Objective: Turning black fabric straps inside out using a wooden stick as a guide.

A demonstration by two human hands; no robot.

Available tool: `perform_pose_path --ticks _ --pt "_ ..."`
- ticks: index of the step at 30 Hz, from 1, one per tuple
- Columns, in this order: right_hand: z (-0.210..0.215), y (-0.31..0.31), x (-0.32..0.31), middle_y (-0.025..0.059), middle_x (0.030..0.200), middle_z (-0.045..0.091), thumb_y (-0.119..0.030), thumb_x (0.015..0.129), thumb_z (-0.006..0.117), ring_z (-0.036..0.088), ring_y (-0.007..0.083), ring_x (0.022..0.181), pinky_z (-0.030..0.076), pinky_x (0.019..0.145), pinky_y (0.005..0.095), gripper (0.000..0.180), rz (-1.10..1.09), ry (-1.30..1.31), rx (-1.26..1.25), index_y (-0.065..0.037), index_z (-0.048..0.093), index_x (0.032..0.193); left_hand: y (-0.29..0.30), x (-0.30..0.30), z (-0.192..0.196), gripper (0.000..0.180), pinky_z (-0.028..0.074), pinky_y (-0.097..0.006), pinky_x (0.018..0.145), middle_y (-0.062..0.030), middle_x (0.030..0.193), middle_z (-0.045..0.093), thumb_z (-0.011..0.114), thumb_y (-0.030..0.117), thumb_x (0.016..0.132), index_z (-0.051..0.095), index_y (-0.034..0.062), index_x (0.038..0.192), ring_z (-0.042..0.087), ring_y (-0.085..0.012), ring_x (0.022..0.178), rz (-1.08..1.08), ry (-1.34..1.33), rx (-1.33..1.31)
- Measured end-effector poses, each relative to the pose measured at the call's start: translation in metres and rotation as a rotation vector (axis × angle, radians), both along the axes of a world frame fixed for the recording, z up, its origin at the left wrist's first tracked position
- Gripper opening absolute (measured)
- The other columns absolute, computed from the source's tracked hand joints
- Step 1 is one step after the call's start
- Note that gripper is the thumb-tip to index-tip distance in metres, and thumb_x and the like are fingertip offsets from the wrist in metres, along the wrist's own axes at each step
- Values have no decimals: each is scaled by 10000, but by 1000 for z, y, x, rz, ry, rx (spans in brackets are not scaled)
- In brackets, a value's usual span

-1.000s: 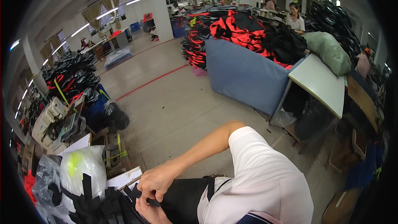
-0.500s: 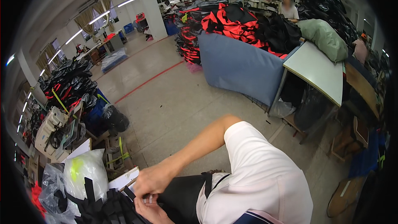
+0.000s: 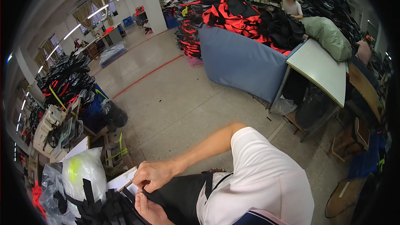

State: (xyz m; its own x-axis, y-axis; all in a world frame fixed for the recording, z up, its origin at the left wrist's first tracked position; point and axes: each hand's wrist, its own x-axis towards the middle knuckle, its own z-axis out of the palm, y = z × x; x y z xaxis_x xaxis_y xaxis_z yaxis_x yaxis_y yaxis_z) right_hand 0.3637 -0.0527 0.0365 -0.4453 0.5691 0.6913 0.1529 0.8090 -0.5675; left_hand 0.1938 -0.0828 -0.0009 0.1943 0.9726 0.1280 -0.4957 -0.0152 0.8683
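Note:
My right hand (image 3: 155,175) reaches across from the right, fingers curled in a pinch. Just below it my left hand (image 3: 151,211) is closed too, thumb and fingertips pressed together. Between the fingertips shows a bit of black strap (image 3: 145,192), mostly hidden by the hands. A heap of black straps (image 3: 111,210) lies to the left of my left hand, some ends sticking up. Behind the hands is the edge of a white board (image 3: 121,179). Black cloth (image 3: 179,198) covers my lap under the right forearm.
A clear plastic bag (image 3: 85,171) bulges beside the straps. Farther left stand a sewing machine (image 3: 46,125) and a dark bin bag (image 3: 113,114). Ahead, a blue padded panel (image 3: 239,64) fronts a pile of red and black pieces (image 3: 233,18). A white-topped table (image 3: 320,68) stands right.
My right hand has risen slightly away from the left, and a gap shows between them. The small white thing seen between the fingers is out of sight. The view has shifted a little.

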Motion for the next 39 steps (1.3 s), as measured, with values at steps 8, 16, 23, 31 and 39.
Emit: perform_pose_path --ticks 8,16,23,31,39 --pt "-6 0 7 116 594 557 12 639 584 558 246 533 414 481 341 52 71 88 -430 29 542 667 9 5 -9 281 418 -283 842 -71 1039 593 545 116 881 541 -53 1105 550 -155 988 -305 -230 -168" --pt "-14 -2 8 109 709 506 -4 686 624 560 258 560 457 485 353 110 -513 -49 269 23 554 766 0 25 3 457 397 -378 932 -132 1244 463 677 145 796 526 -2 1202 462 -270 1136 392 814 520" --pt "-9 -10 6 114 741 496 -11 696 617 568 258 611 483 510 351 112 -567 28 328 29 549 776 -10 51 14 484 464 -333 832 -110 1206 470 670 104 816 509 -3 1260 524 -215 1033 645 918 531" --pt "-24 -14 4 117 794 503 -23 686 657 575 243 646 489 501 334 169 -519 -20 240 40 553 803 0 56 -2 295 502 -259 720 -97 991 597 504 9 858 563 -83 1132 596 -171 851 413 403 158" --pt "-42 -11 -6 98 793 485 -64 650 646 549 230 725 453 478 345 160 -725 -67 189 7 550 755 10 53 -28 129 431 -279 562 -107 862 565 524 19 861 574 -72 937 551 -174 695 689 920 531"
